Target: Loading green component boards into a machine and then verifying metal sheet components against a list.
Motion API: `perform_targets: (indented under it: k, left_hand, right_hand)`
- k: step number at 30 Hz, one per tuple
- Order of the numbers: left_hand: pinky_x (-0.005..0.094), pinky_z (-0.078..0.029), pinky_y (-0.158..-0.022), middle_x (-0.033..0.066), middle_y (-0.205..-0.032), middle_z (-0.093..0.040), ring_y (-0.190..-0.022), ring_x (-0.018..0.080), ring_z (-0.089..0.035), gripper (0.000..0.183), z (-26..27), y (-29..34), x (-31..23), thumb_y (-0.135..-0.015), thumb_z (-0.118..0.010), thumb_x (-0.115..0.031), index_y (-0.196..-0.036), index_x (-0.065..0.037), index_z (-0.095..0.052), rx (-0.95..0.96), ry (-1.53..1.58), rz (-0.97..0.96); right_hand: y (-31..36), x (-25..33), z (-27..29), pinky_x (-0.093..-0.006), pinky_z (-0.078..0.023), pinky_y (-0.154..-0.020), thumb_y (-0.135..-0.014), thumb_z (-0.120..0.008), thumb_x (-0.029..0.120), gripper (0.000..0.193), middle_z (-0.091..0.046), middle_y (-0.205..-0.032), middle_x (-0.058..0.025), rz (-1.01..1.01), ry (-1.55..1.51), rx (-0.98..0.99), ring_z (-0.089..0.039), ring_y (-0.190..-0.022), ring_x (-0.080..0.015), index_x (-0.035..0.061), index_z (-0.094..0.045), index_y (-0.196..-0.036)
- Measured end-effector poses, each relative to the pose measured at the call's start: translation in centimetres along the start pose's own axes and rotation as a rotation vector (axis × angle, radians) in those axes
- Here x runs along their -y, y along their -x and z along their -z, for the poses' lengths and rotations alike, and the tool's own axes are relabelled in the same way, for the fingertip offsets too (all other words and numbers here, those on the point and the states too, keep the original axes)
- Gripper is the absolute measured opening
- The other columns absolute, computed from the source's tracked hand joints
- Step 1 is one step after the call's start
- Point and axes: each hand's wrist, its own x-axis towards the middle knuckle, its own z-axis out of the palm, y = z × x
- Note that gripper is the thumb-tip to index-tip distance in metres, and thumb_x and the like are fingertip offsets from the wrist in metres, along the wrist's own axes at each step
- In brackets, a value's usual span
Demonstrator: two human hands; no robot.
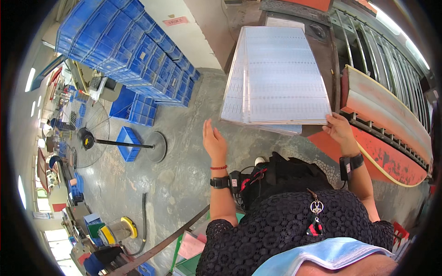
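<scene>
A stack of large, thin, pale panels (281,78), printed with rows of small marks, lies on a dark work surface in front of me and sticks out past its near edge. Its layers are slightly fanned on the left. My right hand (340,130) grips the near right corner with thumb and fingers; how many layers it pinches I cannot tell. To the left of the stack, my left hand (215,143) is raised with its fingers stretched out. It holds nothing and stands apart from the panels. Both wrists wear black bands.
Blue crates (133,50) are piled high at the far left. A standing fan (87,138) and a low blue crate (128,143) are on the floor nearby. Close on my right is an orange metal machine (386,161) with a curved edge. A yellow vacuum-like drum (119,231) stands lower left.
</scene>
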Motion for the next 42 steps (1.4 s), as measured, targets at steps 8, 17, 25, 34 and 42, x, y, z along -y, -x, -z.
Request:
perform_targets:
  k: [8,17,25,34,42]
  left_hand:
    - [0.0401,-0.042,-0.09,0.02,-0.123,-0.049,-0.111,0.0359,-0.048,0.035,-1.6,-0.4,-0.9,-0.085,-0.046,-0.007,-0.119,0.0,-0.048,0.166,-0.122,-0.094]
    - [0.0395,-0.039,-0.094,0.0181,-0.127,-0.045,-0.117,0.0347,-0.042,0.045,-2.1,-0.2,-1.7,-0.077,-0.047,0.002,-0.121,0.0,-0.045,0.212,-0.258,-0.084]
    - [0.0415,-0.035,-0.099,0.0188,-0.129,-0.043,-0.121,0.037,-0.037,0.044,-1.9,-0.4,-1.4,-0.075,-0.045,0.005,-0.12,0.001,-0.048,0.209,-0.228,-0.141]
    - [0.0424,-0.032,-0.1,0.0236,-0.128,-0.042,-0.121,0.0377,-0.036,0.043,-2.4,-0.4,-3.0,-0.078,-0.042,0.006,-0.122,0.007,-0.043,0.181,-0.123,-0.153]
    - [0.0423,-0.032,-0.099,0.0236,-0.127,-0.043,-0.119,0.0382,-0.038,0.044,-2.8,-0.6,-3.1,-0.078,-0.042,0.006,-0.122,0.008,-0.042,0.177,-0.193,-0.178]
  right_hand:
    - [-0.2,-1.1,-0.5,-0.024,-0.05,-0.055,-0.087,-0.055,0.012,0.022,-0.061,-0.086,-0.0071,-0.052,0.038,0.033,-0.057,-0.068,-0.0119,-0.0031,-0.057,-0.103]
    - [-0.2,-1.5,-1.0,-0.0222,-0.048,-0.053,-0.087,-0.056,0.014,0.021,-0.061,-0.084,-0.0062,-0.054,0.117,0.068,-0.055,-0.066,-0.009,-0.0027,-0.058,-0.1]
    - [-0.5,-2.4,-2.4,-0.0337,-0.047,-0.079,-0.09,-0.049,0.019,0.03,-0.059,-0.105,-0.009,-0.067,0.091,0.176,-0.058,-0.09,-0.0179,-0.0001,-0.053,-0.113]
    - [1.3,-0.8,-5.9,-0.0396,-0.046,-0.085,-0.091,-0.045,0.018,0.035,-0.055,-0.115,-0.0133,-0.16,0.199,0.165,-0.056,-0.1,-0.0236,0.0002,-0.046,-0.122]
    - [2.0,-0.2,-6.6,-0.0413,-0.048,-0.082,-0.092,-0.047,0.019,0.034,-0.056,-0.114,-0.0129,-0.137,0.2,0.157,-0.057,-0.098,-0.0243,-0.0004,-0.048,-0.119]
